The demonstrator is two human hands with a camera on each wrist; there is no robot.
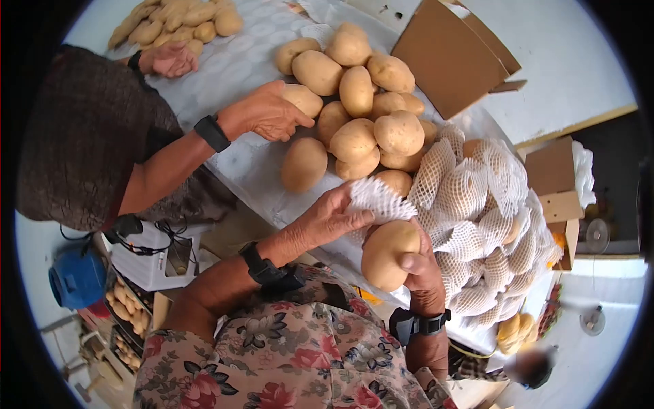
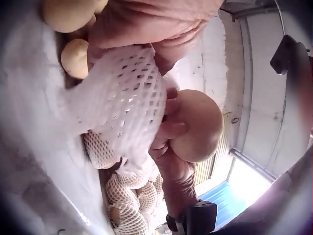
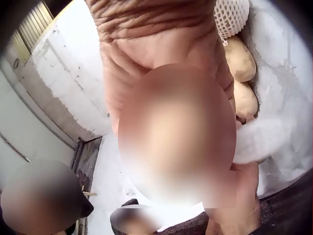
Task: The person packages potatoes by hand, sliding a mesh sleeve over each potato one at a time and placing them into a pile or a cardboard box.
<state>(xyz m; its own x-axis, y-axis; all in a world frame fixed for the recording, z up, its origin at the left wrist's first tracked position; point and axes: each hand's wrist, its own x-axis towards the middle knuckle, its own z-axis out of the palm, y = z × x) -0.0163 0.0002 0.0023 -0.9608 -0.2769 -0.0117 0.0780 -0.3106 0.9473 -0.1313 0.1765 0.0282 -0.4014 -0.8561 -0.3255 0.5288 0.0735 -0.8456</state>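
Close in front of your floral garment [image 1: 286, 347], your right hand [image 1: 424, 273] holds the held potato [image 1: 390, 255], its fingers curled round the side and the thumb across the front. That grip probably keeps it steady while leaving the end toward the net sleeve [image 1: 381, 200] uncovered. The potato's long axis runs roughly away from your body in the head view, leaning slightly to the right, with its far end by the sleeve. Your left hand [image 1: 330, 221] pinches the white foam sleeve between thumb and fingers, likely so the soft mesh hangs without being crushed. The sleeve slants from your left hand down toward the potato's far end; which end is its mouth, you cannot tell from here. Both hands are near the edge of the surface [image 1: 252, 170]. Just beyond, to your right, netted potatoes [image 1: 470, 191] are heaped together, perhaps gathered to keep them apart from the bare ones. The loose potatoes [image 1: 354, 140] lie ahead, pointing various ways, and another person's hand [image 1: 269, 112] grips one at their left side. Farther off stand an open cardboard box [image 1: 449, 58] and, at upper left, a second potato pile [image 1: 180, 24].
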